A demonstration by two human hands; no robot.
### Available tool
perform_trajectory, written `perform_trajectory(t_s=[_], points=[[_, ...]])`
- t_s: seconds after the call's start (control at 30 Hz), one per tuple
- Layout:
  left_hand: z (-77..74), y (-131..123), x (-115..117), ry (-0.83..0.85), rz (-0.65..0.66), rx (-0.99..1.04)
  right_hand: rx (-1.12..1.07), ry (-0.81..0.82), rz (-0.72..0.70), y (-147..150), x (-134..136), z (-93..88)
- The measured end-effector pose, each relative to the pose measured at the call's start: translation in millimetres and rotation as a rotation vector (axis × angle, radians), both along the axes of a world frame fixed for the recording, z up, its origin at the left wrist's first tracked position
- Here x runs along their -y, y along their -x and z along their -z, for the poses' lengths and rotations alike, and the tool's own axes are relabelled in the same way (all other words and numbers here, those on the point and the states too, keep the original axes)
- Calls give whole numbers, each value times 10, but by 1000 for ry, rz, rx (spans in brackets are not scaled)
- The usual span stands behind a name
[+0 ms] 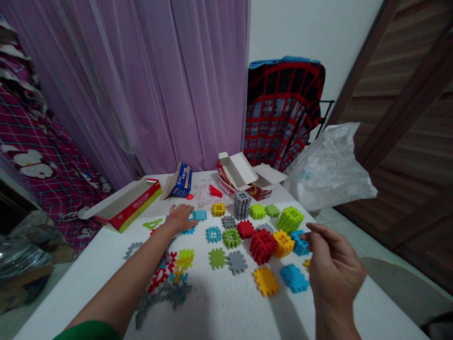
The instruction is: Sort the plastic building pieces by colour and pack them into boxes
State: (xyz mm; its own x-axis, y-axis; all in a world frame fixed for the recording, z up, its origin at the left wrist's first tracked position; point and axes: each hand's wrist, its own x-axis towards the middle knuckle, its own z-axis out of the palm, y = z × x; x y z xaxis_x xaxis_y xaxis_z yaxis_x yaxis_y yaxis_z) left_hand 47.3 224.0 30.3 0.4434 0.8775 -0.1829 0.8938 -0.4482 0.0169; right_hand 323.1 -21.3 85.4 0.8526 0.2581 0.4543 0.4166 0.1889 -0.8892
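Left hand spread at blue tiles; right hand by blue stack, grip unclear. Colours stacked separately, presumably for sorting.

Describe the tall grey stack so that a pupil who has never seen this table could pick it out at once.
On the white table, find the open red-and-white box at the far edge. Just in front of it stands the grey stack. Its narrow, upright column rises above the colourful pieces around it.
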Motion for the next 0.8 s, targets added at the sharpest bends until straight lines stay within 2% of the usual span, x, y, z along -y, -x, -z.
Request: perform_trajectory(t_s=[0.33,0.53,0.8], points=[[57,-226,-196,21,76,-15,-44,-10,9,-33,-14,-8],[30,-279,-181,-2,68,17,-31,19,3,-35,-23,8],[64,-368,-103,-1,38,40,-42,31,-20,15,-45,13]])
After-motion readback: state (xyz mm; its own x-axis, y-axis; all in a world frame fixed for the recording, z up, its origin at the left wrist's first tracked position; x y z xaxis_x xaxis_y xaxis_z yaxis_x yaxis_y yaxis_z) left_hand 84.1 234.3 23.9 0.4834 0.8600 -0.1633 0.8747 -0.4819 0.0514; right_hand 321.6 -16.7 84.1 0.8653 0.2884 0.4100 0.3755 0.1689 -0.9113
